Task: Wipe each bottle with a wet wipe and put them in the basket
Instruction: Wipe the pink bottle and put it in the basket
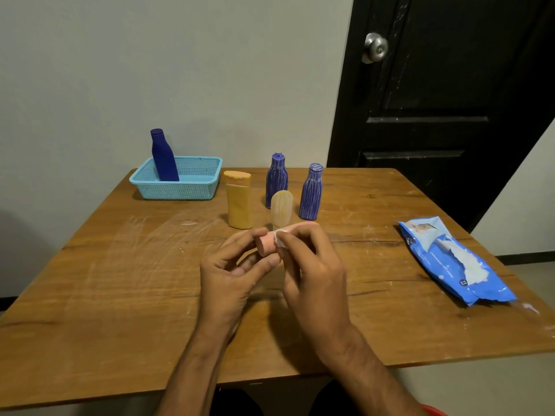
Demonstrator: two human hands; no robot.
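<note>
Upper left on my counter (pixel 120 265) sits the basket (pixel 180 187) with one bottle (pixel 163 157) in it; four bottles (pixel 238 202) cluster at centre; the wipes pack (pixel 453 262) lies right.

Both bare forearms reach forward from the bottom edge and converge at the middle. The left hand (pixel 231 271) is turned palm-inward, its fingers (pixel 255 235) curled and its thumb extended, gripping one end of a pink bottle (pixel 267 244). The right hand (pixel 312 265) arches over from the other side, its fingertips (pixel 288 238) pinching a white wet wipe (pixel 277 239) against that bottle.
</note>
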